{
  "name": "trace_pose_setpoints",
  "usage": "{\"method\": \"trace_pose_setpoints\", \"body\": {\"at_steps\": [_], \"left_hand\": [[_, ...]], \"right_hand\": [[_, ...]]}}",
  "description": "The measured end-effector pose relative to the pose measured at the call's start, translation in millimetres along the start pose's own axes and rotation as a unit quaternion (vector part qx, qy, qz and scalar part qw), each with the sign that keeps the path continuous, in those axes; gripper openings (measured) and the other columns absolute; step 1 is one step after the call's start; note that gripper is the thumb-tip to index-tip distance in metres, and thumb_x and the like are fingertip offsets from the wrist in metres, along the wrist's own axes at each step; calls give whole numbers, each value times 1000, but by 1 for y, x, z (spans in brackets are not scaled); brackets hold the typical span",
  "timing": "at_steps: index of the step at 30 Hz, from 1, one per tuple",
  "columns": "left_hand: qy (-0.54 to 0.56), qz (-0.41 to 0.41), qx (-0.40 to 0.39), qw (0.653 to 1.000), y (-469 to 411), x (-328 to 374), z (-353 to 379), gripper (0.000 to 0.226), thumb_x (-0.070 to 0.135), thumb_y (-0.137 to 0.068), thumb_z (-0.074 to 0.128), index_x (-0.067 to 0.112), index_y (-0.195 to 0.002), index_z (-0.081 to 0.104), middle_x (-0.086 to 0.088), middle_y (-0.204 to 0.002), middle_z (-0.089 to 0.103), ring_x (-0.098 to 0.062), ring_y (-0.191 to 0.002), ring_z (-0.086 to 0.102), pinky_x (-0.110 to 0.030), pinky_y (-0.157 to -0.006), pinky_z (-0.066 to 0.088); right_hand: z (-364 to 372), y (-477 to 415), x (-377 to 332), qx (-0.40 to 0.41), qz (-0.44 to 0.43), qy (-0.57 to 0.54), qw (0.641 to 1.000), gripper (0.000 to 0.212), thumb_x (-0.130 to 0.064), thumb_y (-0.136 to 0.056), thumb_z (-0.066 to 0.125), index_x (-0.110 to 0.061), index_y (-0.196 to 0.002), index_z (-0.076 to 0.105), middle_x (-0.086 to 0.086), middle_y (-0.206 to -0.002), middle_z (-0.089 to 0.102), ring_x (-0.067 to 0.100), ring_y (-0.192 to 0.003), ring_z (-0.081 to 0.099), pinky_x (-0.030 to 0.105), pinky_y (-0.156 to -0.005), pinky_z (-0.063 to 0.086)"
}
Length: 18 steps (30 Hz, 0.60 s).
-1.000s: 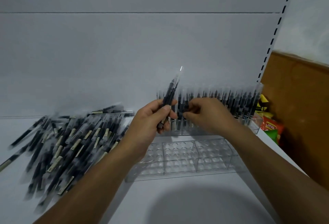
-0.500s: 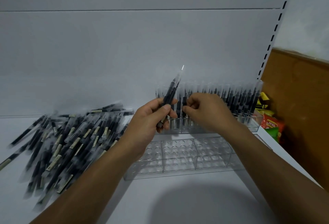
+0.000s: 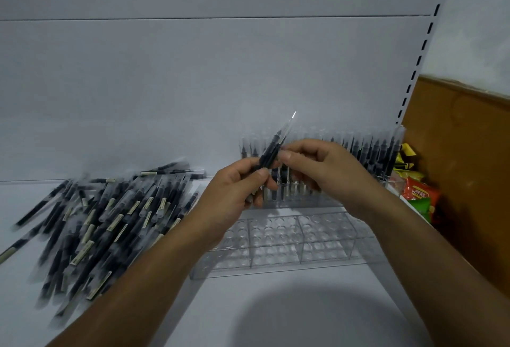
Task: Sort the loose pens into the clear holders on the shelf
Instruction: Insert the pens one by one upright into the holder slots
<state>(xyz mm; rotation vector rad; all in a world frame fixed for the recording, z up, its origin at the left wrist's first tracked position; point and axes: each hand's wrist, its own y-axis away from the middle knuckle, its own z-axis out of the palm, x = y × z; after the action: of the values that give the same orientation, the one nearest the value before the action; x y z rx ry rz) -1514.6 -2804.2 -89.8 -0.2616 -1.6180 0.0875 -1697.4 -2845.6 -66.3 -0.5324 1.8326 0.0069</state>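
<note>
My left hand (image 3: 234, 189) is closed around a small bunch of black pens (image 3: 271, 150) with clear caps, tips slanting up and to the right. My right hand (image 3: 328, 167) pinches the upper part of that bunch with thumb and forefinger. A heap of loose black pens (image 3: 105, 217) lies on the white shelf at the left. A clear holder (image 3: 278, 244) with round empty sockets sits in front of my hands. Behind it a second clear holder (image 3: 383, 153) carries a row of upright pens, partly hidden by my hands.
The white shelf back panel (image 3: 193, 84) rises right behind the holders. A slotted upright (image 3: 422, 51) and a brown board (image 3: 463, 159) close the right side. Colourful snack packets (image 3: 416, 195) lie in the right corner.
My right hand has risen from the row of standing pens to the bunch in my left hand and now pinches it. The left hand has barely moved.
</note>
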Motion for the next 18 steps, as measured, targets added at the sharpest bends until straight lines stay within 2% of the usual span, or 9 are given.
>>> {"method": "trace_pose_setpoints", "body": {"at_steps": [6,10,13,18], "left_hand": [[-20,5,-9,1000,1,0,3,21,17,-99,50,18,-111,66,4,-84,72,-6,-59,56,-13,-51,39],[-1,-3,53,999,-2,-2,1,21,17,-99,50,22,-111,67,7,-92,73,-5,-69,63,-14,-54,44],[-6,-8,65,998,-2,-3,0,22,18,-100,50,24,-111,67,6,-91,73,-5,-68,60,-13,-54,44],[-12,-9,54,998,-1,-2,2,21,19,-99,51,25,-109,68,5,-91,74,-4,-65,59,-11,-54,43]], "right_hand": [[9,-1,-2,37,-1,-86,996,17,-25,-90,67,-22,-74,69,-7,-57,56,5,-49,45,16,-46,38],[-9,-3,-2,149,-19,-105,983,11,-25,-90,66,-21,-80,68,-11,-56,55,2,-47,44,14,-44,37],[-22,-6,3,222,-48,-32,973,10,-25,-91,66,-20,-83,67,-6,-59,51,1,-46,40,13,-43,36],[-17,-12,19,200,-55,96,974,12,-26,-90,68,-22,-78,66,-8,-59,46,4,-49,39,15,-48,37]]}}
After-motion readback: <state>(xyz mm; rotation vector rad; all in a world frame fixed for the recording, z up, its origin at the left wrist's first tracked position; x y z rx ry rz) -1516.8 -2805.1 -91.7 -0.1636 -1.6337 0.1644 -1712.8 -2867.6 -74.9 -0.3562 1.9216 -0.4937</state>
